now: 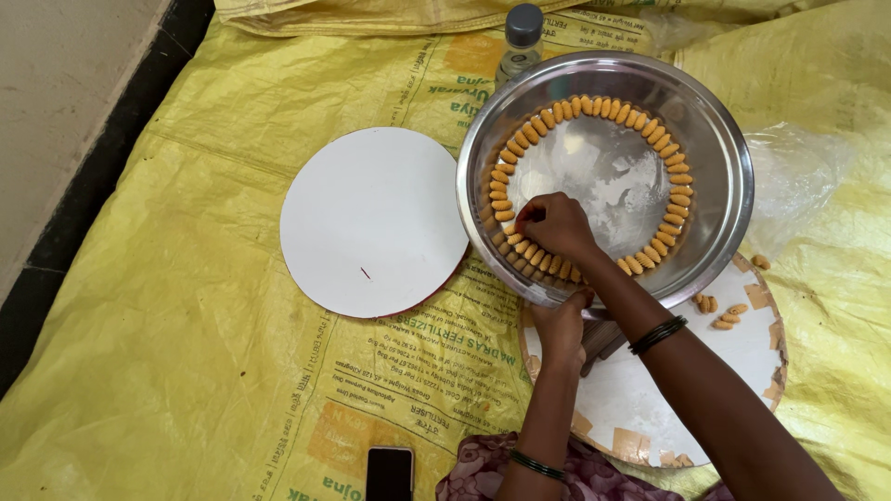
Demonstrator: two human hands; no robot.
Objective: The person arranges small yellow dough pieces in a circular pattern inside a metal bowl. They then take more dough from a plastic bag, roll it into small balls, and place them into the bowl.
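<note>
A wide steel plate (715,158) lies on the yellow sheet, with several small ridged yellow-orange pieces (670,153) set in a ring just inside its rim. My right hand (555,225) reaches into the plate at the ring's lower left, fingertips pinched on one piece (522,223) there. My left hand (560,327) grips the plate's near rim from below. Dark bangles sit on both wrists.
A white round board (376,221) lies left of the plate. Under the plate's near side is another worn round board (650,399) with a few loose pieces (724,314). A capped bottle (520,42) stands behind. A phone (389,473) lies near me. Clear plastic (798,176) is at right.
</note>
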